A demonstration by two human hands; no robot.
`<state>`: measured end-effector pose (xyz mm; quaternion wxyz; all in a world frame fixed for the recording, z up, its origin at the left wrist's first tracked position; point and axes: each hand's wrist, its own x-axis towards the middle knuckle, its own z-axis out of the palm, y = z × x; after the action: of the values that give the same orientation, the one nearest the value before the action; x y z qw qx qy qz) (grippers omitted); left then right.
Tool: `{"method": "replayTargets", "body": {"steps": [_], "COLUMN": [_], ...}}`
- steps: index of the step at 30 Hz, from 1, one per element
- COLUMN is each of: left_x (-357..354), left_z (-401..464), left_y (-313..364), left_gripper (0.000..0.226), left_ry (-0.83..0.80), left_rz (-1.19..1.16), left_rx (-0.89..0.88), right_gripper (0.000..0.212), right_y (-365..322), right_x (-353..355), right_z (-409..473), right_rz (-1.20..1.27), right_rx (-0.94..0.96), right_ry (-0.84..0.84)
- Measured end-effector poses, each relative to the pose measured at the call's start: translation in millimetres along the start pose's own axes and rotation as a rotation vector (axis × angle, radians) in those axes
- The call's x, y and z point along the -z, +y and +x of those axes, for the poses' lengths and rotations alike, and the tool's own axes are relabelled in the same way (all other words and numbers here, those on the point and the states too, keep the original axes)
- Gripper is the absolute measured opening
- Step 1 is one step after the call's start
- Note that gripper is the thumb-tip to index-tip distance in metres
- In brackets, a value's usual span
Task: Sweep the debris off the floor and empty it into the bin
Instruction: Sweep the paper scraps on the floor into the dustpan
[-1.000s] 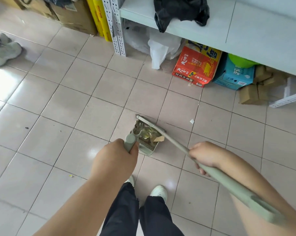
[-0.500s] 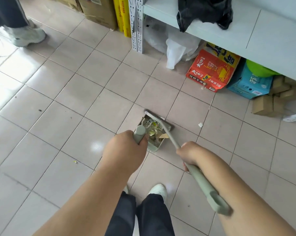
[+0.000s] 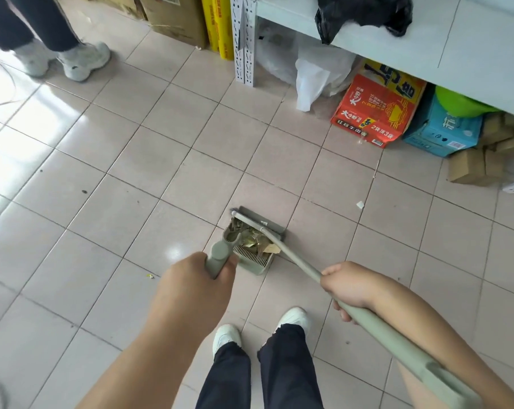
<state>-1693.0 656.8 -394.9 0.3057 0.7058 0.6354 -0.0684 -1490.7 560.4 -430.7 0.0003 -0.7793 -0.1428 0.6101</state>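
Sweeping across the tiled floor [image 3: 131,160], the long broom [image 3: 291,255] sits in the right hand [image 3: 349,286], fingers wrapped round its stiff shaft mid-length. Left hand [image 3: 196,287] grips the dustpan [image 3: 250,246] by its upright handle — pan centre, just ahead of the feet. Inside, light dry debris [image 3: 254,242] — likely to spill if tipped. A white scrap [image 3: 359,204] lies well right.

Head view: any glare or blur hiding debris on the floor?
Head view: window glare washes out the tiles at left; a small glint sits beside the dustpan; edges bow from the wide lens; the white scrap and the dustpan's leaves read sharp.
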Motion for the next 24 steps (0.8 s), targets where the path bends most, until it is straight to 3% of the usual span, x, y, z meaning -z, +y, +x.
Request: {"method": "replayTargets", "body": {"steps": [4, 8, 14, 18, 24], "left_x": [5, 8, 11, 11, 4], "left_z": [0, 3, 7, 8, 3], "left_y": [-19, -32, -38, -36, -24], "left_gripper": [0.048, 0.047, 0.048, 0.048, 0.047], "left_ry": [-0.009, -0.015, -0.034, -0.045, -0.076], "left_rz": [-0.006, 0.016, 0.024, 0.032, 0.017], "left_rx": [-0.006, -0.003, -0.021, -0.039, -0.050], "right_gripper": [0.033, 0.025, 0.011, 0.021, 0.019], "right_y": [-6, -15, -35, -42, -23], "right_x": [-3, -4, -28, -56, -37], "right_z": [-3, -1, 34, 50, 19], "right_rz": [0.079, 0.174, 0.073, -0.040, 0.052], "right_rx": [-0.003, -0.016, 0.013, -0.001, 0.009], "right_ry": [0.027, 0.083, 0.157, 0.119, 0.083]}}
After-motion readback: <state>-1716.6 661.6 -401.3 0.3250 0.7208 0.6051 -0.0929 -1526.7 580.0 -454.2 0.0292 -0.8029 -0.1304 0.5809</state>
